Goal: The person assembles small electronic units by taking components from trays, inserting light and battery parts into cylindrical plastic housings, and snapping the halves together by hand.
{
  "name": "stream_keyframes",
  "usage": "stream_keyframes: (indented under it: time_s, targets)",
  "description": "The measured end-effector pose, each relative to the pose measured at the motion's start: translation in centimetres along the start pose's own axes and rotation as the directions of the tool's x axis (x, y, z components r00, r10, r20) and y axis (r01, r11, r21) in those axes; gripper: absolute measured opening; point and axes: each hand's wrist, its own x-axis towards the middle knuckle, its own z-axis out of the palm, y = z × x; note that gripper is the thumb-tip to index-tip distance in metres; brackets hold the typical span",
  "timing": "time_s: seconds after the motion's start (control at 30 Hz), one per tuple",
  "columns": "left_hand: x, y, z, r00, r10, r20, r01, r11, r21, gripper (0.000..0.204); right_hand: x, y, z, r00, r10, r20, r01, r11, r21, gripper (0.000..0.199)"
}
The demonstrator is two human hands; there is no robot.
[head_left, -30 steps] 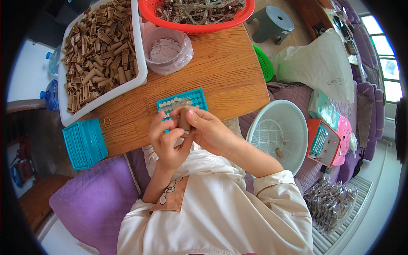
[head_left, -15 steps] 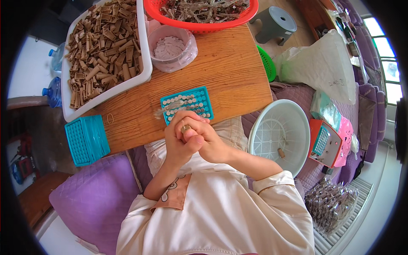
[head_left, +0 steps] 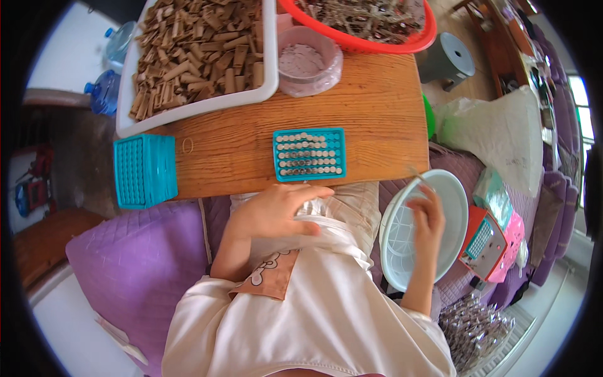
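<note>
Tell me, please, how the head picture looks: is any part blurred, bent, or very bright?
In the head view, the right hand over the pale basin is smeared by motion; the left hand and the teal tray are sharp. The wooden table edge bows from the fisheye lens, the corners are black, and the window is bright.

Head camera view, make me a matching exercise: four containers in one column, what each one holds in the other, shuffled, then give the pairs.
Containers:
1. white rectangular plastic tray
2. red round plastic basket
3. small teal plastic grid tray
4. pale round plastic basin

Contents:
A. rows of small silvery round pieces
B. the right hand reaching in, with a thin stick above it
C. a heap of brown stubby pieces
D. a tangle of greyish metal pieces

Pairs: 1-C, 2-D, 3-A, 4-B
</note>
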Motion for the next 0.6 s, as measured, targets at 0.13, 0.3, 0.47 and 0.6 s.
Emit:
stream_keyframes:
  time_s: [0.13, 0.3, 0.47, 0.6]
  targets:
    - [-1.2, -0.4, -4.2, 0.991, -0.038, -0.125, 0.02, 0.99, -0.141, 0.052, -0.6, 4.1, -6.0, 0.97, 0.137, -0.202, -0.23, 0.792, -0.566, 0.027]
    - [-1.2, -0.4, -10.0, 0.922, -0.163, -0.351, 0.089, 0.972, -0.218, 0.04, -1.7, 9.2, -10.1, 0.948, 0.308, 0.082, -0.041, 0.375, -0.926, 0.024]
    - [1.2, -3.2, -18.0, 0.713, -0.058, -0.699, 0.445, 0.808, 0.387, 0.023, 2.3, 1.8, -7.0, 0.967, 0.241, 0.081, -0.031, 0.427, -0.903, 0.025]
    - [2.9, -6.2, -24.8, 0.591, -0.169, -0.789, 0.687, 0.617, 0.383, 0.026, 6.0, -2.4, -4.7, 0.981, -0.015, 0.193, 0.169, 0.55, -0.818, 0.027]
